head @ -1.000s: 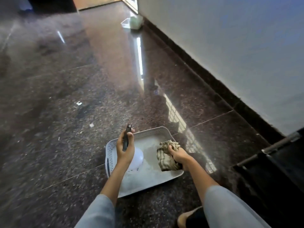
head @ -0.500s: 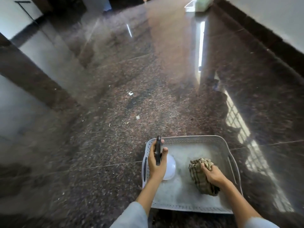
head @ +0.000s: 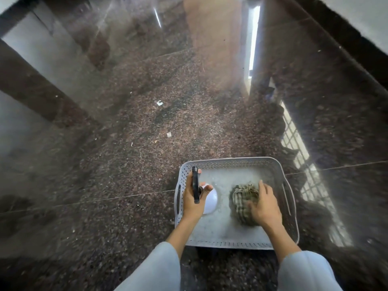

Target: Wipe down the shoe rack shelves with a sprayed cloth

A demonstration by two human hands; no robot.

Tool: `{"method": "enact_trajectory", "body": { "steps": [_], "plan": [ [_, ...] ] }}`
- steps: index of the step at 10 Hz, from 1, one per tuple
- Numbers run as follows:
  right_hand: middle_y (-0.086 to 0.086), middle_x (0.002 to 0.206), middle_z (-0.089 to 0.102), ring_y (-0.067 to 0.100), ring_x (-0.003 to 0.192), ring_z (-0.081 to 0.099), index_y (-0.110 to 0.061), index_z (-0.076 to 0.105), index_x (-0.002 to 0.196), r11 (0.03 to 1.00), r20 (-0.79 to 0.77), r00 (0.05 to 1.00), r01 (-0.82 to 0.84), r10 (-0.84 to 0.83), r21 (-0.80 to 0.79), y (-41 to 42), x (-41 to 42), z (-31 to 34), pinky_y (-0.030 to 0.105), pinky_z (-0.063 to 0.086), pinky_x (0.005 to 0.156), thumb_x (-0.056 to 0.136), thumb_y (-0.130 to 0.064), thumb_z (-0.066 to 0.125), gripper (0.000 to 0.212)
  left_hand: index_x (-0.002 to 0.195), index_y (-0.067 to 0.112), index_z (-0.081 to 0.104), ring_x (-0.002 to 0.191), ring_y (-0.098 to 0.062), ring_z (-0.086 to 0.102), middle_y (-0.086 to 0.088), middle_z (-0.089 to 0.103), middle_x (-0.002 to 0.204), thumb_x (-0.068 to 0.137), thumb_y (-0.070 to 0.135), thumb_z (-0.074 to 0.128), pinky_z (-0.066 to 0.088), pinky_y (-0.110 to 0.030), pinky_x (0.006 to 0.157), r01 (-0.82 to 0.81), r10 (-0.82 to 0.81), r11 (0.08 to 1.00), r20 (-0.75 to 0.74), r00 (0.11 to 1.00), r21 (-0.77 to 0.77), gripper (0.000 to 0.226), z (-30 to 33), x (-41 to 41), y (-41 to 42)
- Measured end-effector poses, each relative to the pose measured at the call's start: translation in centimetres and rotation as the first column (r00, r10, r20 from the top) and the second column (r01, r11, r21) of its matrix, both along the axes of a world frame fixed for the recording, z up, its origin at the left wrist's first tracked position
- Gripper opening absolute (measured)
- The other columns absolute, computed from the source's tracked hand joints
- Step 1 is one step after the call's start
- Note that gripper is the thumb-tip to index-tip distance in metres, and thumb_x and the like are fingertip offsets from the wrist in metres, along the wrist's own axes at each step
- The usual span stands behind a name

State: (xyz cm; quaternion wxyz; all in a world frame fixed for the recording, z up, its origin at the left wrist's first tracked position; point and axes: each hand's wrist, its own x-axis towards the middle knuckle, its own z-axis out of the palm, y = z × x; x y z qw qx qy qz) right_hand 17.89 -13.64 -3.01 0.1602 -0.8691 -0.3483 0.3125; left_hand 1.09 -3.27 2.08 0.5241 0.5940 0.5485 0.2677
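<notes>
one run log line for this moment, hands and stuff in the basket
left hand: grips spray bottle | right hand: on cloth | both in basket on floor | shoe rack: not in view

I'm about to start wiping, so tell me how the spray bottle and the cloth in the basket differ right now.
The spray bottle is white, smooth and rounded with a black trigger head; the cloth is striped, olive-toned and crumpled. The left hand grips the bottle by its head, while the right hand rests on the cloth with fingers spread. Both sit inside the grey perforated basket on the floor.
</notes>
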Motion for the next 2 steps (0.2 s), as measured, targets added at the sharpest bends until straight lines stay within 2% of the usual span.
{"method": "enact_trajectory", "body": {
  "steps": [1, 2],
  "plan": [
    [0.007, 0.159, 0.009, 0.026, 0.146, 0.009, -0.011, 0.003, 0.152, 0.994, 0.021, 0.995, -0.100, 0.100, -0.032, -0.6, -1.0, 1.2, 0.040, 0.021, 0.116, 0.096, -0.017, 0.046, 0.071, 0.148, 0.013, 0.029, 0.100, -0.021, 0.059, -0.011, 0.062, 0.109, 0.085, 0.013, 0.071, 0.045, -0.021, 0.092, 0.079, -0.081, 0.995, -0.047, 0.996, -0.054, 0.076, 0.4, -0.4, 0.2],
    [0.002, 0.160, 0.006, 0.025, 0.147, 0.004, -0.014, 0.000, 0.152, 0.982, 0.035, 0.982, -0.186, 0.188, -0.045, -0.8, -2.1, 2.7, 0.043, 0.020, 0.117, 0.098, -0.019, 0.043, 0.070, 0.153, 0.014, 0.010, 0.124, -0.020, 0.047, -0.006, 0.046, 0.138, 0.081, 0.014, 0.076, 0.033, -0.018, 0.102, 0.123, -0.134, 0.987, -0.114, 0.984, -0.102, 0.098, 0.5, -1.7, -0.9]
  ]
}}
